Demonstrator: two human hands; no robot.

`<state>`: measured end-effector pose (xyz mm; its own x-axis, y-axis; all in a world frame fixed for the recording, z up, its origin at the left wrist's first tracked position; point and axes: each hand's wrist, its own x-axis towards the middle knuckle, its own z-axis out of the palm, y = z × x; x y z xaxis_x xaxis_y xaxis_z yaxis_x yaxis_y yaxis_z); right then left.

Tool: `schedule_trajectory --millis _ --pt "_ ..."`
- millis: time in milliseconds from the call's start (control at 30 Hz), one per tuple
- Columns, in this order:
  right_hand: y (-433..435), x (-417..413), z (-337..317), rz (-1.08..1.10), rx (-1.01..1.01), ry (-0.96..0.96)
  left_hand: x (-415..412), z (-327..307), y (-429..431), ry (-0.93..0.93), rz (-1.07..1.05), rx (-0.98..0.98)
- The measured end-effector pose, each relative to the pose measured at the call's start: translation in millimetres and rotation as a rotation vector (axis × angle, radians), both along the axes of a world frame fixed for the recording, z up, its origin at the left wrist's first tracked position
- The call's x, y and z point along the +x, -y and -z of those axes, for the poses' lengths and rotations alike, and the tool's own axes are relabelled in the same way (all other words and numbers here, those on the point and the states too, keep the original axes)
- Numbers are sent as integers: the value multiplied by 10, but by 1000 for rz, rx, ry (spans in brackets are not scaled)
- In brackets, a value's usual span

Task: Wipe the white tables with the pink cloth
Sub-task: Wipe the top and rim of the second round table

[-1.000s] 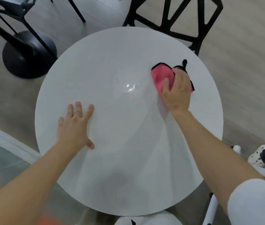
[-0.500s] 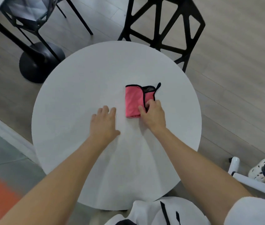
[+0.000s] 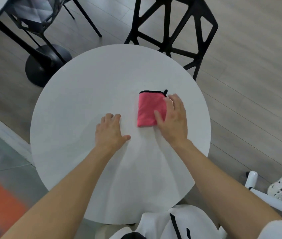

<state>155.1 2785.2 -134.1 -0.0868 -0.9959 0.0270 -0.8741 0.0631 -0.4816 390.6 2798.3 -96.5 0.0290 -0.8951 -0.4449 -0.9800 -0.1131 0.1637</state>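
Pink cloth (image 3: 148, 109), folded into a rectangle with black trim along its far edge, lies flat on the round white table (image 3: 78, 104), slightly right of centre. Right hand (image 3: 174, 120) rests palm-down over the cloth's right edge, fingers spread and lying flat, thumb across the near right corner; no pinch. Left hand (image 3: 110, 131) flat on bare tabletop just left of the cloth, not touching it, fingers together with tips slightly curled, thumb out. Black chair (image 3: 173, 31) at the table's far side; wooden floor (image 3: 257, 66) around.
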Motion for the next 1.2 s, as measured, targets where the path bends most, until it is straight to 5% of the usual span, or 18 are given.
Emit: schedule_trajectory --millis 67,167,400,500,633,733,833,933,1067,1133,1200 --pt "217 94 139 -248 -13 -99 128 -22 -40 26 7 7" --pt "311 481 424 -249 133 -253 358 -62 -85 69 27 33" --pt "-260 1546 367 -524 119 -152 1014 -95 -119 115 31 126" --pt "-149 1235 404 -451 100 -246 1316 -54 20 143 99 138" --pt "355 350 378 41 197 -254 1732 39 229 158 208 139" --pt "476 462 350 255 232 -297 2022 89 319 176 282 146" --pt "132 1596 359 135 158 -284 2292 108 351 191 307 159" --pt "-478 2788 307 -261 90 -233 2472 168 393 179 321 165" --pt "-750 2773 324 -584 85 -276 2551 254 444 131 327 149" --pt "-554 2340 328 -481 102 -325 2570 245 437 139 354 128" --pt "-206 1761 310 -156 143 -367 2572 234 427 159 360 103"
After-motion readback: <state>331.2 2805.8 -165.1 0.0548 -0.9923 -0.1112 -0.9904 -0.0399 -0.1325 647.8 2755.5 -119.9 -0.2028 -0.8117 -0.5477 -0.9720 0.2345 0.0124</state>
